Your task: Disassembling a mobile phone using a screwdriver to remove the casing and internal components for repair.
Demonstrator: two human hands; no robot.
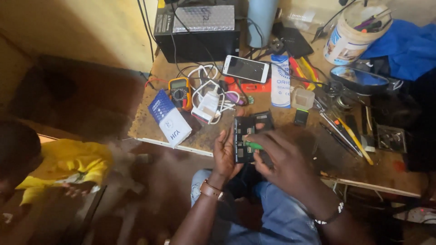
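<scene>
A single head-worn camera looks steeply down from close above the lap, facing the worktop (272, 119) toward 12 o'clock.

Left hand (225, 156) grips an opened phone (245, 138) at the workbench (218, 140) front edge; right hand (284, 159) applies a green tool (254, 145).

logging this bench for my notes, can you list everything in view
opened phone: 1, black, in both hands at the bench's front edge
green tool: 1, on the opened phone
white phone: 1, screen up, bench middle
multimeter: 1, yellow, left
blue and white box: 1, left edge
charger with cables: 1, white
black box: 1, back
bucket of tools: 1, white, back right
blue cloth: 1, right
another person: 1, yellow top, left
left hand: 1, holds opened phone
right hand: 1, fingers on green tool
</scene>
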